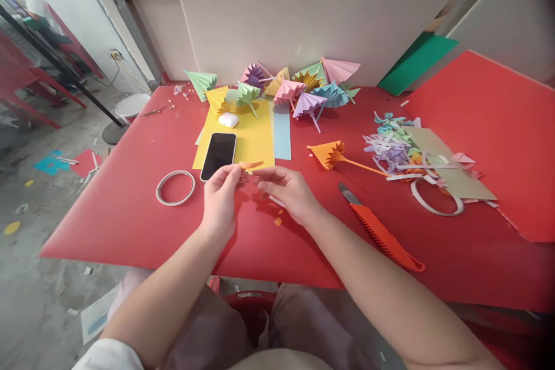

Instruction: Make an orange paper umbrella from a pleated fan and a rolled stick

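Orange paper strip (251,165) is pinched in left hand (221,193) fingertips over the red table (130,208), phone (218,155) at its 10 o'clock, right hand (288,188) held loosely curled at its 4 o'clock.

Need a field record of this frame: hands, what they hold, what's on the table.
left hand: pinches orange paper strip
right hand: fingertips at the strip's other end, grip unclear
left of hands: tape ring; phone on yellow sheet
right of hands: utility knife, orange paper umbrella, paper scraps
back: folded paper umbrellas
surface: red table
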